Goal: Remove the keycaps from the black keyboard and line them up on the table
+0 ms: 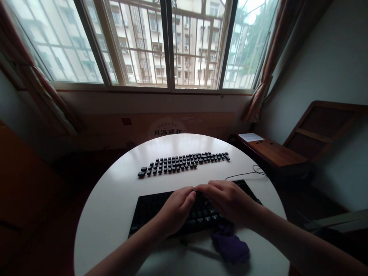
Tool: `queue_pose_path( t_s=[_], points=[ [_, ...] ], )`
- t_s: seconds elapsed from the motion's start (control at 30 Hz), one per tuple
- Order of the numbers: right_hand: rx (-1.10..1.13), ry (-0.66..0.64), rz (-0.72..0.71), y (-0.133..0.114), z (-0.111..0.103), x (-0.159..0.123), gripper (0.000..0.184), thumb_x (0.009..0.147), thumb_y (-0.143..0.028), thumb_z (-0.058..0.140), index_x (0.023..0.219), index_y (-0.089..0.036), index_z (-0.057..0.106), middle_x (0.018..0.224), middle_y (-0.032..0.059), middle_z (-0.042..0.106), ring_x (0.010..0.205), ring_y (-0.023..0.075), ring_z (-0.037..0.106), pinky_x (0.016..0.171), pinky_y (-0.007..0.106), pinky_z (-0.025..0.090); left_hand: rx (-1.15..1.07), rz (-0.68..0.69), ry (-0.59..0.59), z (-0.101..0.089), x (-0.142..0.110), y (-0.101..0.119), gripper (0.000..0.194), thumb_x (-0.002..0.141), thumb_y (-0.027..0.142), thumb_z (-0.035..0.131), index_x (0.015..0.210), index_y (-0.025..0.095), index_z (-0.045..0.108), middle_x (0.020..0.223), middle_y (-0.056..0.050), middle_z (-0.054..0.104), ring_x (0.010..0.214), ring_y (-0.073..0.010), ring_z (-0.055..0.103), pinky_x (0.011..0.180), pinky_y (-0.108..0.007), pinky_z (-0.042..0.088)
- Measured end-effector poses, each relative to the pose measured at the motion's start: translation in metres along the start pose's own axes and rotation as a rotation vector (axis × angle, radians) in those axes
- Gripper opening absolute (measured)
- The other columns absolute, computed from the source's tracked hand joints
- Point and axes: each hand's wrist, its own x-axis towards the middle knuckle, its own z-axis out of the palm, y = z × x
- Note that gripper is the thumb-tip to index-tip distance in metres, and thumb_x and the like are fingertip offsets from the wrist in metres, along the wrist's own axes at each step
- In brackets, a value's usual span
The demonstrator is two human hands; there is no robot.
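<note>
A black keyboard (149,209) lies on a round white table (115,199) in front of me. Both hands rest over its middle. My left hand (176,209) is curled, its fingertips meeting those of my right hand (227,199) above the keys. What the fingers pinch is hidden. Beyond the keyboard, several loose black keycaps (184,161) are laid out in rows on the table. A purple cloth (230,245) lies at the near edge, under my right wrist.
A thin black cable (247,173) runs from the keyboard toward the table's right edge. A wooden side table (270,151) with a white paper (251,137) stands to the right. A barred window (172,42) fills the far wall.
</note>
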Motion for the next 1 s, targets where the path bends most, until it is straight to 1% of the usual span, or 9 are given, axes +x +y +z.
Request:
queue_pose_path(
  t_s=[0.07,0.23,0.33,0.4,0.47,0.57,0.67,0.8,1.0],
  points=[
    [-0.015,-0.076,-0.011,0.007,0.008,0.001,0.024,0.100,-0.024,0.044,0.118,-0.020,0.059,0.079,0.0022,0.060,0.067,0.0140,0.055,0.061,0.025,0.042,-0.038,0.013,-0.008,-0.001,0.000,-0.001,0.039,0.097,0.041,0.033,0.088,0.017,0.061,0.088,-0.005,0.067,0.083,-0.0202,0.058,0.080,-0.030,0.044],
    [-0.059,-0.074,0.001,0.012,0.013,0.002,0.022,0.096,-0.023,0.051,0.114,-0.022,0.064,0.089,0.0041,0.066,0.078,0.0162,0.060,0.067,0.026,0.043,-0.074,0.020,-0.046,-0.001,0.000,-0.001,0.038,0.096,0.040,0.033,0.087,0.017,0.062,0.090,-0.005,0.067,0.084,-0.0204,0.059,0.080,-0.029,0.044],
    [-0.091,-0.105,0.043,0.023,0.011,0.009,0.020,0.094,-0.023,0.053,0.108,-0.023,0.067,0.089,0.0034,0.068,0.080,0.0165,0.062,0.069,0.026,0.044,-0.002,-0.014,-0.003,-0.003,0.002,-0.002,0.040,0.097,0.044,0.030,0.082,0.018,0.058,0.084,-0.004,0.064,0.080,-0.0203,0.057,0.076,-0.030,0.042],
    [-0.105,-0.101,0.133,0.044,0.012,0.017,0.019,0.093,-0.025,0.056,0.107,-0.024,0.069,0.093,0.0033,0.070,0.082,0.0167,0.064,0.072,0.026,0.044,0.098,-0.064,0.071,-0.005,0.004,-0.006,0.043,0.096,0.049,0.028,0.074,0.019,0.050,0.074,-0.003,0.058,0.072,-0.0197,0.053,0.068,-0.029,0.038],
    [-0.126,-0.090,0.287,0.077,0.019,0.027,0.019,0.092,-0.028,0.059,0.106,-0.025,0.071,0.099,0.0035,0.072,0.084,0.0171,0.066,0.075,0.026,0.046,0.171,-0.084,0.128,-0.008,0.006,-0.013,0.045,0.095,0.053,0.027,0.068,0.020,0.042,0.067,-0.001,0.051,0.066,-0.0186,0.048,0.063,-0.029,0.033],
    [-0.197,-0.211,0.495,0.128,0.037,0.041,0.020,0.089,-0.032,0.062,0.105,-0.025,0.074,0.104,0.0042,0.073,0.094,0.0209,0.067,0.079,0.027,0.047,0.191,-0.068,0.132,-0.011,0.009,-0.020,0.046,0.094,0.053,0.028,0.062,0.020,0.034,0.060,0.001,0.042,0.060,-0.0162,0.042,0.059,-0.028,0.028],
    [-0.204,-0.263,0.531,0.158,0.058,0.049,0.023,0.089,-0.033,0.062,0.105,-0.025,0.075,0.107,0.0052,0.073,0.096,0.0223,0.067,0.080,0.027,0.048,0.188,-0.057,0.104,-0.013,0.009,-0.021,0.047,0.094,0.051,0.029,0.059,0.020,0.030,0.056,0.003,0.036,0.056,-0.0142,0.038,0.057,-0.028,0.025],
    [-0.210,-0.291,0.511,0.163,0.076,0.052,0.024,0.089,-0.034,0.061,0.107,-0.025,0.075,0.109,0.0059,0.073,0.098,0.0237,0.067,0.083,0.029,0.048,0.191,-0.022,0.108,-0.017,0.005,-0.017,0.048,0.095,0.050,0.031,0.058,0.020,0.029,0.055,0.003,0.035,0.054,-0.0131,0.036,0.056,-0.027,0.023],
    [-0.209,-0.309,0.502,0.161,0.080,0.051,0.025,0.089,-0.031,0.060,0.108,-0.024,0.075,0.107,0.0072,0.073,0.099,0.0244,0.067,0.082,0.029,0.048,0.128,0.121,0.107,-0.020,0.002,-0.015,0.048,0.097,0.044,0.034,0.057,0.020,0.027,0.054,0.004,0.030,0.052,-0.0111,0.033,0.055,-0.026,0.024]
  ],
)
